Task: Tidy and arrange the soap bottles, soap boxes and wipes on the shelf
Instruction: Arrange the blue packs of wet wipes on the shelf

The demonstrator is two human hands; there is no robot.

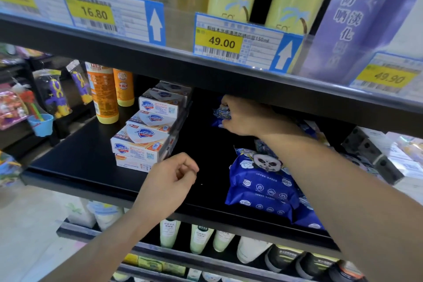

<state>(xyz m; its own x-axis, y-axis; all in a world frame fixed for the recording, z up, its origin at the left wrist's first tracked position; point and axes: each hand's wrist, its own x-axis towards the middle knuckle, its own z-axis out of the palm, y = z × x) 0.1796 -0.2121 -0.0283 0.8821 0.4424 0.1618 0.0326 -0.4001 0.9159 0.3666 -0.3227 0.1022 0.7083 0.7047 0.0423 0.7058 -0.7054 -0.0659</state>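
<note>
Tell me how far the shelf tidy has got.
Done: soap boxes stacked in a row, orange bottles upright behind. In hand: right hand grips a wipes pack at the back; left hand holds nothing. Left: front wipes packs lie loosely piled.

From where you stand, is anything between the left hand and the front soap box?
Nothing visible. The left hand, fingers loosely curled and empty, hovers just right of the front soap box, with only bare black shelf around.

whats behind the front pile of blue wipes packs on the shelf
Behind the front wipes packs, more blue packs run toward the back, where the right hand grips one wipes pack. The forearm covers much of that row, so how many lie there cannot be seen.
</note>
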